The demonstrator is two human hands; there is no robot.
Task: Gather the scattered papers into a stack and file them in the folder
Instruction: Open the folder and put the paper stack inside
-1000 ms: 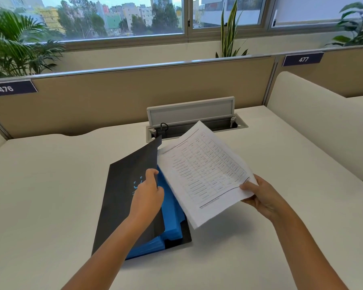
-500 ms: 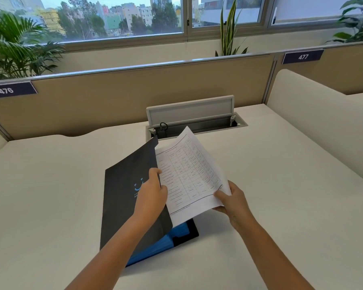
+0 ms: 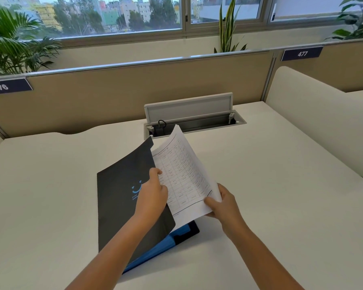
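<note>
Centre of frame, on the white counter [image 3: 281, 206]: left hand [image 3: 152, 194] grips the raised black folder [image 3: 122, 185] cover, fingers clamped on its edge. Right hand [image 3: 222, 205] pinches the paper stack [image 3: 182, 176] at its lower corner, stack's left side hidden behind the cover (table print unreadable). Blue inner pocket [image 3: 166, 243] mostly hidden.

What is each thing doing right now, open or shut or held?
Dark folder with blue smiley: open, cover lifted.
White printed paper stack: held, partly inside the folder.
Grey desk cable hatch: lid open.
Left hand: gripping the folder cover.
Right hand: gripping the papers.
</note>
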